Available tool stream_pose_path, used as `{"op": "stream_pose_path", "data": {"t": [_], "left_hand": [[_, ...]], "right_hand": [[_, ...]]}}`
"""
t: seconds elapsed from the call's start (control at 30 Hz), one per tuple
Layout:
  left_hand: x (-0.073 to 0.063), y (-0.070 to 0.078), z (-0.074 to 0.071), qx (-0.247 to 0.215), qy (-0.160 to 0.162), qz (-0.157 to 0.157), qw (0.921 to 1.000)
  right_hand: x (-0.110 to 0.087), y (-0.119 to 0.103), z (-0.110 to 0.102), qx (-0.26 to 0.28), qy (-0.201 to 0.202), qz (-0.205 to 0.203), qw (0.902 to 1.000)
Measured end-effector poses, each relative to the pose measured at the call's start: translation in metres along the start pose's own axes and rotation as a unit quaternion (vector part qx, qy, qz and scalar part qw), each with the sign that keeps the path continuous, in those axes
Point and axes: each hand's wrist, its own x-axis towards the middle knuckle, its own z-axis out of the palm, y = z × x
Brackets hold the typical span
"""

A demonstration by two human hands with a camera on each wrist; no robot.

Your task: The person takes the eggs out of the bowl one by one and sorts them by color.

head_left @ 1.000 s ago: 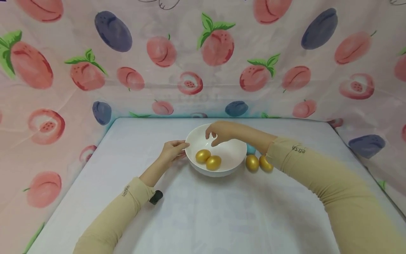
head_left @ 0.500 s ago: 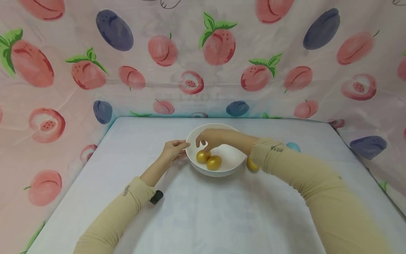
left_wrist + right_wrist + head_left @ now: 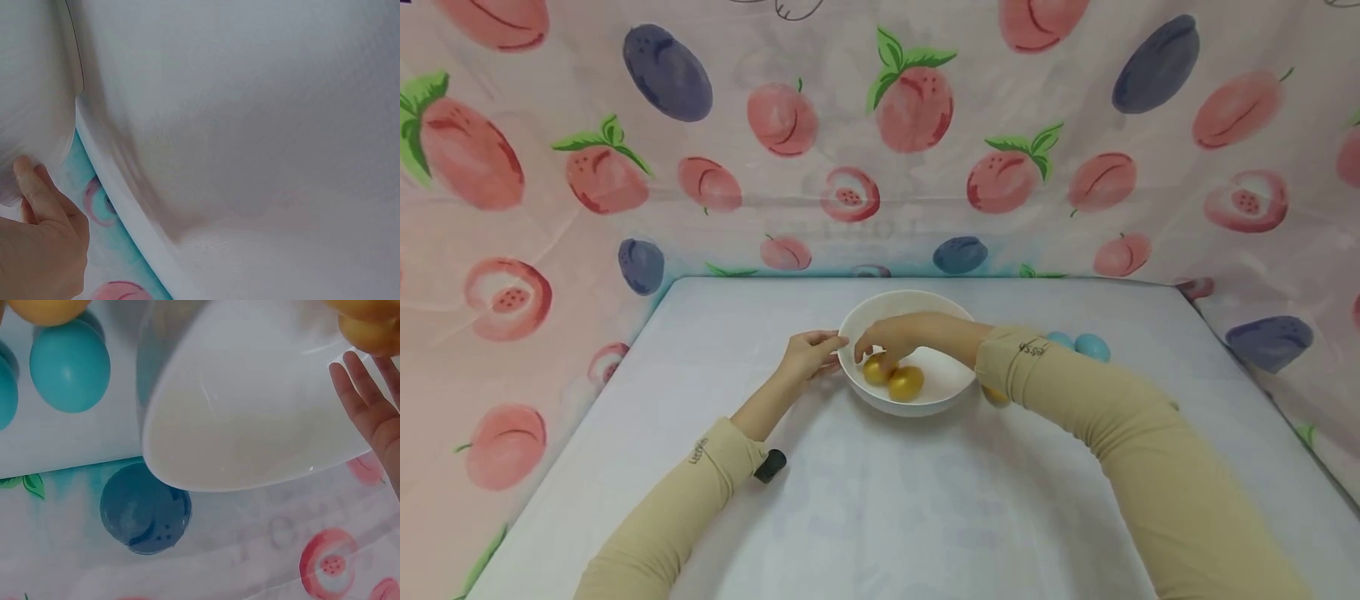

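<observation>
A white bowl (image 3: 943, 375) stands on the table with two golden eggs lying inside. My left hand (image 3: 808, 354) pinches its left rim, thumb on top and fingers below; the left wrist view has this hand (image 3: 53, 231) at the bowl's edge. Reaching over the right side, my right hand (image 3: 895, 335) is down inside the bowl, fingers and thumb about the left golden egg (image 3: 872, 369). In the right wrist view its visible fingers (image 3: 362, 394) are fairly straight, tips right at that egg; the thumb is out of frame. The other golden egg (image 3: 906, 383) lies beside it.
Two blue eggs (image 3: 1092, 347) lie right of the bowl, behind the right sleeve (image 3: 1075, 383). Another golden egg (image 3: 996, 396) is partly hidden by that sleeve. A small black object (image 3: 770, 466) shows at the left cuff. Fruit-printed cloth (image 3: 850, 233) walls the table's back and sides.
My right hand has moved left and down in the bowl, from above the eggs to the left golden egg. The left hand has stayed on the rim.
</observation>
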Motion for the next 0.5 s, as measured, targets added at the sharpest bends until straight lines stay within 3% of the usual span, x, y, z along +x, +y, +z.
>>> {"op": "stream_pose_path", "data": {"t": [0.5], "left_hand": [[-0.0007,-0.0011,-0.0006,-0.001,0.000,0.001,1.0000]], "right_hand": [[-0.0013,-0.0002,0.0094,0.010,-0.003,-0.001,0.9999]]}}
